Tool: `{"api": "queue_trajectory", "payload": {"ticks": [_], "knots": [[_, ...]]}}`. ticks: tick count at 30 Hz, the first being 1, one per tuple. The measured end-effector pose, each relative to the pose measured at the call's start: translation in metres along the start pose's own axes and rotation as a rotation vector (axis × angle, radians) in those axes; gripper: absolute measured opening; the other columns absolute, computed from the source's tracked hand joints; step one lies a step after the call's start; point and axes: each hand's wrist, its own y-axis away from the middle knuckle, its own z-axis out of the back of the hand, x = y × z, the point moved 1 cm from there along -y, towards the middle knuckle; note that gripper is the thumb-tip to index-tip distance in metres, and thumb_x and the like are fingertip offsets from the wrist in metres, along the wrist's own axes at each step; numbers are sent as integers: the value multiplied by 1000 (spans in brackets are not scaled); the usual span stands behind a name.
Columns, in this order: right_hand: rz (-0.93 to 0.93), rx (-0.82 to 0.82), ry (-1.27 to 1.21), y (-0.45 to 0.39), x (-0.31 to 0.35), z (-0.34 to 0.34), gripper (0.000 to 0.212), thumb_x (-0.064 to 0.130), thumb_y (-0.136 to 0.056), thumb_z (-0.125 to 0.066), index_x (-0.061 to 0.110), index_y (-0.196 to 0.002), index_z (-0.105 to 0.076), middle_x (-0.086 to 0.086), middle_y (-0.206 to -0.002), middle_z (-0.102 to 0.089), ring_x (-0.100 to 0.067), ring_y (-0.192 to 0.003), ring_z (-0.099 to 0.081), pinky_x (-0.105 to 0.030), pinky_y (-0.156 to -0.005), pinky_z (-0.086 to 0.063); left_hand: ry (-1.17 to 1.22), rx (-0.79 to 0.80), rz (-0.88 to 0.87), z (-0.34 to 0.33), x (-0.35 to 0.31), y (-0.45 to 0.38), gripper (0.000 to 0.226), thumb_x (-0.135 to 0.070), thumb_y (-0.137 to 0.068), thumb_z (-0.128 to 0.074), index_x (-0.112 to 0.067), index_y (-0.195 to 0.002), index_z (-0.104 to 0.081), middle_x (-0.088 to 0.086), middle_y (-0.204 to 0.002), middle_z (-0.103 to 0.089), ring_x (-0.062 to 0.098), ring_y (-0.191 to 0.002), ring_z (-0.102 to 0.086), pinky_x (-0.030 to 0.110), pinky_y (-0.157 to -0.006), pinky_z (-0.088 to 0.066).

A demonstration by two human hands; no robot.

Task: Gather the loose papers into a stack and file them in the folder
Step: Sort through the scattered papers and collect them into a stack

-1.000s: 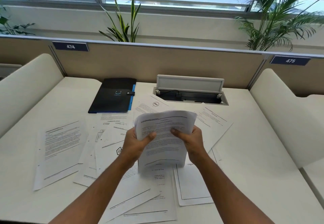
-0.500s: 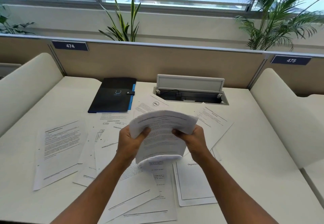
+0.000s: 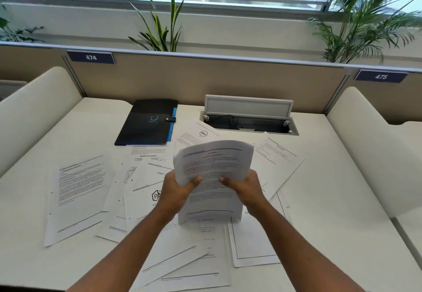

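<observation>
I hold a small stack of printed papers [image 3: 213,173] upright above the desk, its bottom edge near the sheets below. My left hand [image 3: 177,190] grips its left edge and my right hand [image 3: 245,189] grips its right edge, thumbs on the front page. Several loose printed sheets lie spread on the white desk: one at the left [image 3: 80,195], overlapping ones in the middle [image 3: 141,177], one at the right [image 3: 278,161], others near me [image 3: 253,241]. A black folder [image 3: 148,122] with a blue edge and snap strap lies shut at the back left.
An open cable box with a raised lid [image 3: 249,114] is set into the desk behind the papers. Cream padded dividers flank the desk at the left [image 3: 34,106] and right [image 3: 370,145]. A beige partition [image 3: 205,81] runs along the back.
The stack dropped and its lower edge curled against the desk half a second ago; now it is lifted again and hangs straight. Both hands keep their grip.
</observation>
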Motion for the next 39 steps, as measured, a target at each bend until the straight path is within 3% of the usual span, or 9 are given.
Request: {"api": "queue_trajectory", "payload": {"ticks": [4, 9, 12, 16, 20, 23, 27, 34, 39], "knots": [[21, -38, 22, -3, 3, -4, 33, 22, -83, -86, 17, -114, -75, -3, -104, -80, -27, -95, -77, -41, -76, -66, -55, -63, 0, -6, -1, -4, 28, -42, -75, -77, -36, -100, -66, -13, -91, -73, 15, -82, -71, 25, -60, -59], [-26, -155, -206, -9, 10, 13, 33, 12, -79, -86, 25, -107, -75, -1, -103, -81, -27, -93, -76, -36, -68, -65, -34, -97, -13, 14, 7, -10, 29, -40, -78, -74, -34, -105, -65, -16, -105, -73, 12, -100, -70, 30, -83, -58], [-80, -208, -378, -8, 9, 16, 49, 15, -70, -88, 19, -115, -72, -8, -109, -79, -39, -104, -71, -58, -86, -61, -35, -169, 109, 18, 23, -9, 40, -35, -84, -75, -38, -119, -56, -16, -130, -60, 12, -121, -55, 37, -98, -45], [-143, -229, -598, -6, 1, 14, 58, 7, -76, -83, 22, -129, -66, -10, -118, -77, -41, -114, -68, -59, -95, -58, 142, -210, 308, 10, 33, -9, 72, -29, -85, -75, -31, -142, -32, 2, -147, -46, 25, -134, -45, 48, -108, -37], [-212, -195, -790, -7, -7, 8, 55, 3, -89, -76, 26, -136, -62, -11, -129, -74, -39, -120, -68, -63, -101, -54, 349, -202, 329, -7, 30, -11, 62, -18, -88, -71, -26, -138, -36, 3, -123, -63, 23, -107, -63, 42, -83, -56], [-195, -148, -835, -8, -9, 10, 56, 4, -93, -72, 27, -142, -58, -11, -135, -71, -37, -124, -67, -63, -105, -51, 287, -192, 277, -8, 26, -14, 31, -11, -93, -63, -27, -119, -56, -2, -111, -70, 26, -104, -66, 43, -79, -59], [-143, -184, -831, -12, -3, 37, 50, 2, -95, -67, 14, -143, -59, -14, -136, -69, -34, -125, -66, -53, -97, -59, 126, -243, 199, 10, 19, -21, 22, -12, -95, -61, -30, -108, -59, -4, -110, -70, 23, -101, -66, 45, -83, -58], [-84, -95, -175, -17, 22, 85, 26, 17, -92, -74, 14, -117, -75, -12, -111, -80, -34, -101, -77, -36, -74, -64, -155, -308, 108, 37, 12, -27, 25, -22, -98, -56, -37, -117, -49, -16, -104, -63, 15, -88, -65, 29, -63, -56], [-37, -86, -77, -7, 14, 63, 12, 14, -87, -79, 20, -98, -81, -8, -103, -81, -30, -91, -79, -33, -66, -64, -191, -288, 32, 21, 14, -13, 26, -27, -98, -56, -36, -121, -47, -16, -108, -61, 13, -88, -65, 17, -56, -54]]}}
